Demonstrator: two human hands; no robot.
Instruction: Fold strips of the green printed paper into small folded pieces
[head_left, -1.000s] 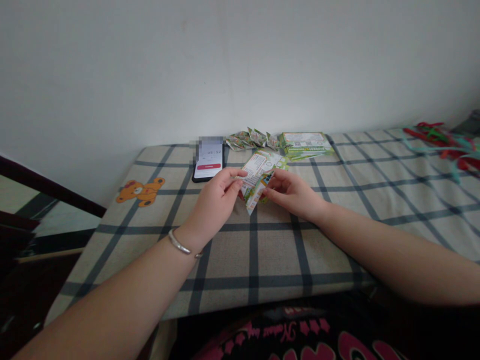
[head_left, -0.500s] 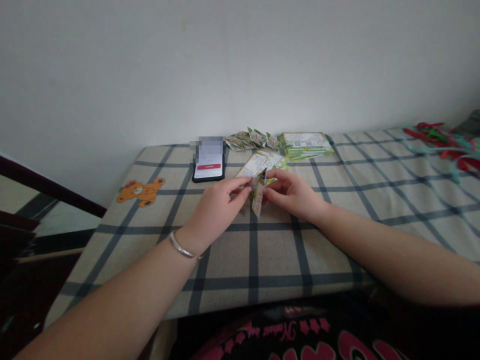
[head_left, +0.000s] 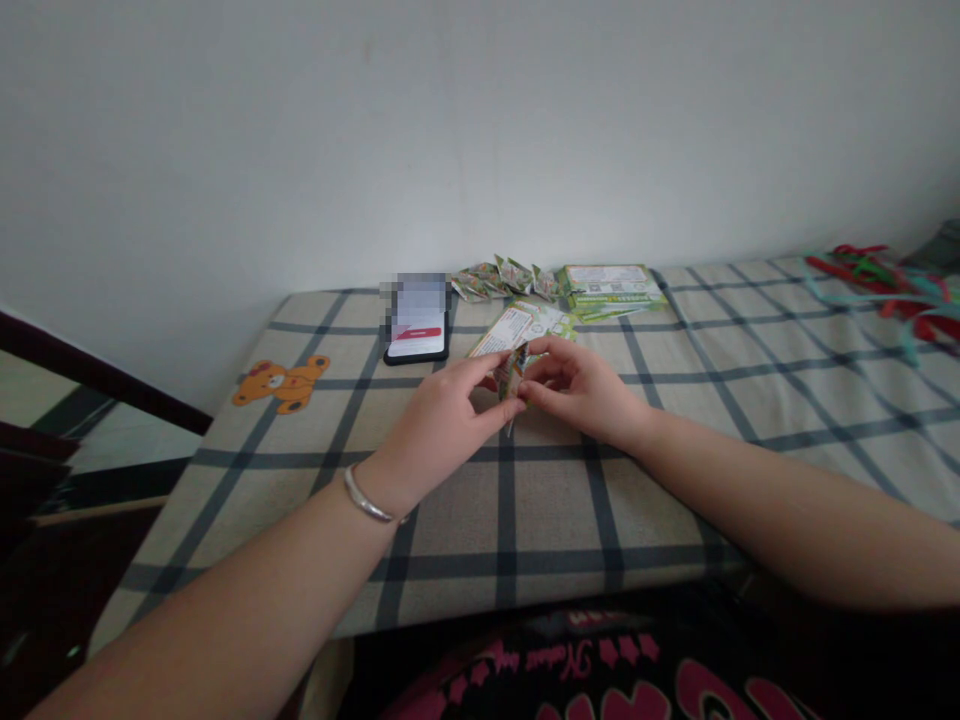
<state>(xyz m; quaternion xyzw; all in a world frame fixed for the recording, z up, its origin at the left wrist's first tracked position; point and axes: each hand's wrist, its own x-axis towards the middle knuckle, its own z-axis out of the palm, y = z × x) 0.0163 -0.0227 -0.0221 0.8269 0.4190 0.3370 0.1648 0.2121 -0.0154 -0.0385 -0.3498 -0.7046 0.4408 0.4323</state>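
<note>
Over the middle of the table, a small folded piece of printed paper (head_left: 511, 378) stands upright between my two hands. My left hand (head_left: 450, 408), with a silver bangle at the wrist, pinches it from the left with thumb and fingers. From the right, my right hand (head_left: 589, 392) holds the same paper, its fingertips curled at the top and its thumb near the lower edge. Part of the paper is hidden by the fingers. Just behind the hands lies a flat green-and-white printed card (head_left: 517, 325).
A phone (head_left: 418, 330) with a lit screen lies left of several folded green paper pieces (head_left: 506, 277). A green box (head_left: 611, 290) sits near the wall. An orange bear cutout (head_left: 281, 385) lies at left, and red and teal ribbons (head_left: 892, 290) at far right.
My left hand has shifted a little to the right, its thumb now nearer my right thumb. The folded paper has turned slightly and more of it is covered. Other things stay put.
</note>
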